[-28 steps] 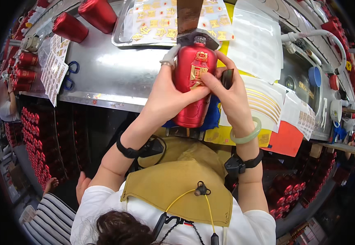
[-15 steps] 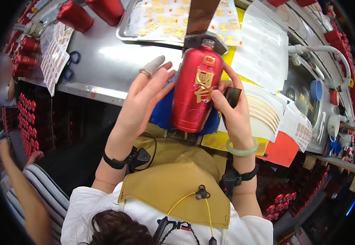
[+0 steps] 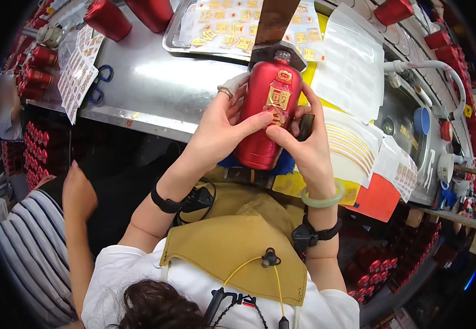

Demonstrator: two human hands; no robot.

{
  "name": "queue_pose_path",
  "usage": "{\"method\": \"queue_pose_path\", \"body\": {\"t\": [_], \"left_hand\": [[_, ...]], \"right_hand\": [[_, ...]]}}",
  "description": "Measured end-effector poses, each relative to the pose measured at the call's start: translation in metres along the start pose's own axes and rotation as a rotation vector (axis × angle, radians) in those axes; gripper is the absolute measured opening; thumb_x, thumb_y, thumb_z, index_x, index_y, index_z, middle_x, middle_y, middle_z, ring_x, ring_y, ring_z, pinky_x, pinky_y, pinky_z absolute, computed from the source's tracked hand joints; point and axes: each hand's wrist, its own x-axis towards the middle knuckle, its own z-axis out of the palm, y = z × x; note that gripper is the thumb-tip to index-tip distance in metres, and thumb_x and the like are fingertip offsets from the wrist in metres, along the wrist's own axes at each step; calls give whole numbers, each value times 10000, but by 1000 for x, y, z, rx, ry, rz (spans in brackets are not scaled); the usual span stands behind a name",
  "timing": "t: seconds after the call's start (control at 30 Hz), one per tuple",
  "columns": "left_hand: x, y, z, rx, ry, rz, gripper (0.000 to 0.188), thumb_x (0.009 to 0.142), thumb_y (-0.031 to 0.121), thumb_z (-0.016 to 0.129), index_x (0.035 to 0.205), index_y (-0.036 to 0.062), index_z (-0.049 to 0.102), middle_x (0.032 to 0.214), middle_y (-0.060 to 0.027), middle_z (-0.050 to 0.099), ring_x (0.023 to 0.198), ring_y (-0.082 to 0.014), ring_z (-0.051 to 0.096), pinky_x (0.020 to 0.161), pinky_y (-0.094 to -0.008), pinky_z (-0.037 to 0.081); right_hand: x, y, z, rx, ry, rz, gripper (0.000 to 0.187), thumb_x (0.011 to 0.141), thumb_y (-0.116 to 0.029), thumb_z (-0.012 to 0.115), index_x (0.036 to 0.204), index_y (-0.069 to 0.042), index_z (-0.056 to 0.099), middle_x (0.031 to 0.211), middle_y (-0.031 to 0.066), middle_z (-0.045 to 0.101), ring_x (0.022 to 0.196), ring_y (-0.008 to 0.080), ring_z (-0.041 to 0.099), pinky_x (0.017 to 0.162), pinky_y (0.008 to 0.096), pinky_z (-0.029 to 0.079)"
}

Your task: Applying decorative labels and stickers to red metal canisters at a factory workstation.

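A glossy red bottle [image 3: 260, 90] with a clear glass neck leans upright in front of me, gold characters running down its face. My left hand [image 3: 210, 131] is wrapped round its left side, the thumb pressing on the lower gold character; a pale cover sits on one finger. From the right, my right hand [image 3: 312, 156] grips the bottle, its thumb meeting the left thumb. A short dark cylinder [image 3: 306, 127] is also tucked in the right hand's fingers. Behind the bottle's neck stands a dark brown block [image 3: 273, 27].
A metal tray [image 3: 169, 41] holds sheets of gold stickers. Blue-handled scissors [image 3: 101, 84] and sticker sheets [image 3: 77, 82] lie at the left. White sheets [image 3: 350, 66] and a red card [image 3: 377, 198] lie right. A co-worker's hand [image 3: 79, 192] is at lower left.
My left hand has moved right from open air onto the bottle. The bottle has shifted slightly up. At the left, the co-worker's arm has moved toward me.
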Motion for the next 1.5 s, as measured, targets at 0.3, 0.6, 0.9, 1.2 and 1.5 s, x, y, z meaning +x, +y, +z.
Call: {"method": "queue_pose_path", "body": {"t": [0.3, 0.6, 0.9, 1.2, 1.5], "left_hand": [[2, 3, -3, 29, -57, 3, 812, 924, 138, 775, 1562, -18, 297, 1519, -187, 450, 1380, -236, 485, 1164, -376, 393], [9, 7, -2, 50, -77, -9, 750, 963, 134, 726, 1570, -4, 309, 1482, -163, 495, 1329, -202, 521, 1132, -356, 416], [11, 9, -2, -70, -80, -70, 631, 1052, 248, 612, 1565, 2, 340, 1445, -123, 540, 1311, -173, 525, 1133, -350, 397], [8, 9, -1, 20, -67, -31, 682, 1005, 203, 682, 1561, 1, 343, 1426, -135, 542, 1307, -178, 523, 1121, -348, 411], [10, 6, -5, 10, -98, -53, 715, 990, 208, 700, 1565, 5, 327, 1426, -131, 535, 1305, -185, 532, 1122, -350, 411]], "right_hand": [[5, 10, -8, 178, 0, 18, 767, 896, -88, 805, 1543, -36, 397, 950, -41, 506, 816, 26, 496, 759, 190, 429], [6, 14, -11, 192, 0, 32, 726, 902, -102, 803, 1524, -35, 433, 952, -33, 501, 844, 43, 508, 794, 206, 439], [4, 4, -13, 227, -25, 102, 674, 950, -151, 761, 1524, -29, 429, 965, -29, 514, 859, 46, 505, 819, 210, 431], [7, 12, -10, 208, -22, 51, 748, 899, -132, 812, 1524, -26, 416, 950, -34, 505, 855, 46, 509, 792, 214, 441], [6, 11, -10, 159, -32, 50, 820, 857, -132, 853, 1534, -34, 403, 952, -37, 488, 825, 38, 484, 760, 198, 436]]}}
